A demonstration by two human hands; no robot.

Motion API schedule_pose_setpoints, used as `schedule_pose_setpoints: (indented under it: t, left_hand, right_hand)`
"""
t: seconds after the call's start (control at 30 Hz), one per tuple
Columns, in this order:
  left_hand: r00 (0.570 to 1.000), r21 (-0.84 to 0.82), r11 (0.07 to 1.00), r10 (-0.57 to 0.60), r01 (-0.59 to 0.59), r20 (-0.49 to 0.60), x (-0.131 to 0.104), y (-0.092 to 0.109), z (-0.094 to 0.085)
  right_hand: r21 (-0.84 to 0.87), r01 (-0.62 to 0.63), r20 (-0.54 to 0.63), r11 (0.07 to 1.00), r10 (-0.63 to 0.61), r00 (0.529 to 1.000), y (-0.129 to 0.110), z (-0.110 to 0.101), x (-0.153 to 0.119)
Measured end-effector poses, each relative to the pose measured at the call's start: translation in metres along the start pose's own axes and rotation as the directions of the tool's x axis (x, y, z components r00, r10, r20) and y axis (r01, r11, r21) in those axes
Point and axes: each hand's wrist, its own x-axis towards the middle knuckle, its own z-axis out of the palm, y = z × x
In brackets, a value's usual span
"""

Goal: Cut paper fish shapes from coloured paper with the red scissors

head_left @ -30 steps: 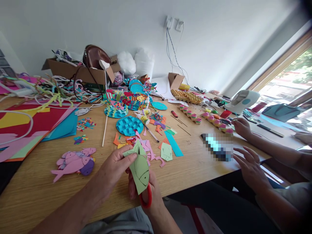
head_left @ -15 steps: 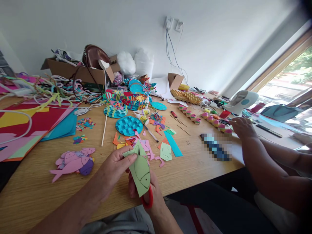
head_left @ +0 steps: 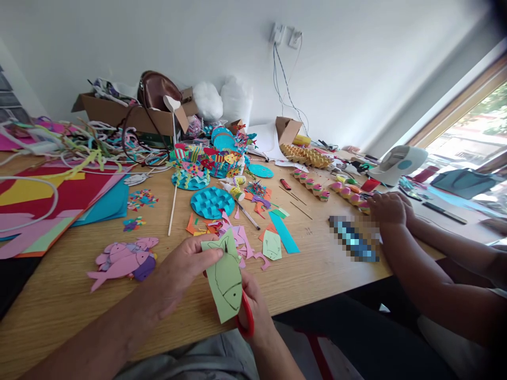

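Pinched between the thumb and fingers of my left hand is a piece of light green paper with a fish drawn in dark lines. Behind its lower right edge, my right hand is closed round the red handles of scissors; the blades are hidden by the paper. To the left on the wooden table lies a pile of pink and purple paper fish. Beyond my hands are pink paper scraps and another green piece with a drawing on it.
Blue egg-carton discs, glue bottles and a pen lie further back. Coloured sheets cover the left side. Another person's arms rest at the right, near painted carton strips. A cardboard box stands by the wall.
The green paper has turned slightly more upright, and the red handles now show more at its right edge. The other person's hands have drawn together. The view has shifted a little.
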Motion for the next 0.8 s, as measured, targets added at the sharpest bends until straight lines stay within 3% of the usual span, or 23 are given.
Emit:
schedule_pose_setpoints:
  t: [0.13,0.4,0.53,0.7,0.8]
  left_hand:
    - [1.0,0.012,1.0,0.027,-0.027,-0.014,0.001,-0.004,0.001]
    - [0.996,0.069,0.994,0.083,-0.08,-0.043,0.002,-0.014,0.001]
    - [0.995,0.066,0.994,0.093,-0.09,-0.04,0.002,-0.016,0.004]
    - [0.988,0.073,0.995,0.077,-0.067,-0.136,0.001,-0.017,0.008]
    - [0.989,0.092,0.992,0.094,-0.084,-0.114,0.001,-0.019,0.008]
  right_hand:
    - [0.017,0.004,-0.046,1.0,-0.003,0.999,0.009,0.0,0.001]
    - [0.068,0.174,-0.076,0.982,-0.168,0.983,0.022,0.002,0.005]
    - [0.111,0.17,-0.073,0.979,-0.163,0.984,0.023,0.005,0.004]
    - [0.126,0.133,-0.121,0.983,-0.117,0.986,0.024,0.009,0.004]
    - [0.14,0.101,-0.153,0.985,-0.08,0.985,0.025,0.01,0.004]
